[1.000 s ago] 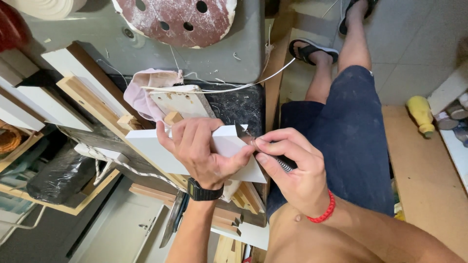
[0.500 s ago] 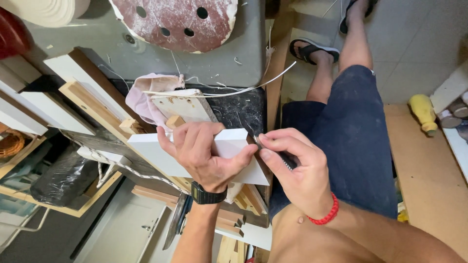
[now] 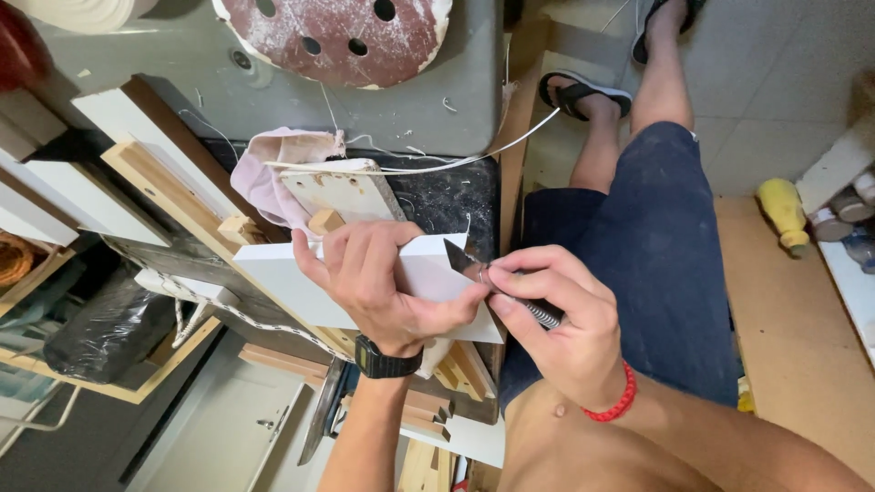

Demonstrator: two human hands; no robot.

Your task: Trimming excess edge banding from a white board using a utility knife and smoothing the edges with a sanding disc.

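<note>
My left hand (image 3: 383, 282), with a black wristwatch, presses down on a white flat panel (image 3: 283, 282) lying across a dark workbench. My right hand (image 3: 556, 319), with a red bead bracelet at the wrist, grips a small knife with a knurled metal handle (image 3: 538, 312). Its dark pointed blade (image 3: 458, 257) rests against the right end of the white panel, just beside my left thumb. My fingers hide much of the panel's middle.
A round red-brown sanding disc (image 3: 337, 36) sits at the top on a grey machine. White-faced wooden boards (image 3: 155, 155) lean at the left, with a pink cloth (image 3: 273, 173) and a white cord. My legs in dark shorts (image 3: 656, 246) are at right; a yellow bottle (image 3: 784, 210) lies on the floor.
The hands and panel have stayed nearly in place. The knife blade has shifted slightly along the panel's right end, and the view has drifted a little.
</note>
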